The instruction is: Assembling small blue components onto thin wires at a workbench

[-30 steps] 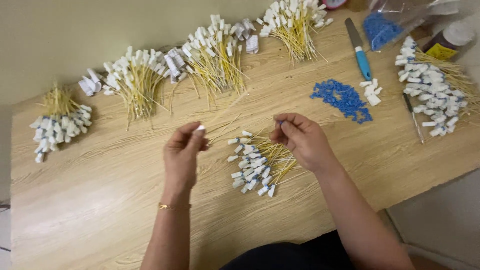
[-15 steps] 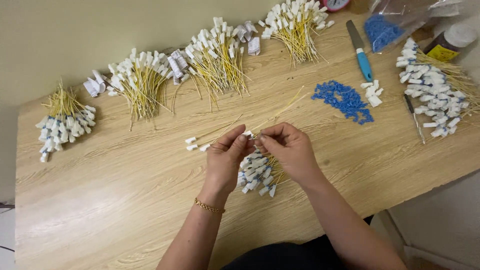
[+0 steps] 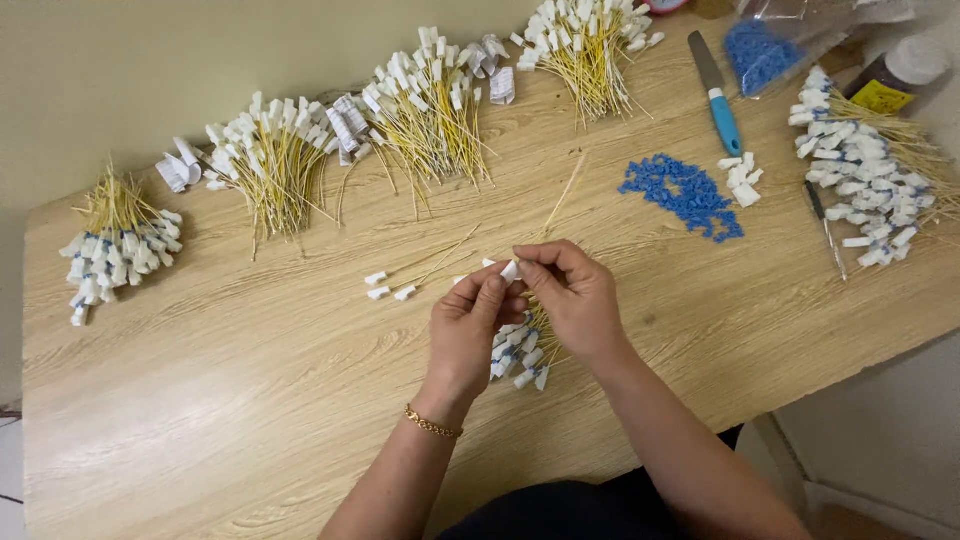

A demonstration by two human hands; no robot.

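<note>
Five heaps of yellow cables ring your wooden table (image 3: 250, 400), from the far-right heap (image 3: 865, 190) down through three along the back edge (image 3: 590, 45) (image 3: 430, 110) (image 3: 275, 165) to the small bundle (image 3: 115, 245) at far left. Below your hands lies a lesser pile (image 3: 520, 350), half hidden by your wrists; a careless forearm could scatter it or knot its strands. The blue caps (image 3: 685, 192) sit loose near the middle right, beside a blue-handled knife (image 3: 718, 95); a sweep of the sleeve would send them rolling toward the edge. Your left hand (image 3: 468, 335) and right hand (image 3: 578, 300) are both closed in a pinch on one white connector (image 3: 510, 270), its thin cable (image 3: 560, 200) trailing away across the wood. Pull too hard or bend sharply at the plug, and that strand could likely kink or slip from your fingertips. Smallest of all, three loose white ends (image 3: 390, 288) lie just left of your hands, easy to brush off unnoticed.
</note>
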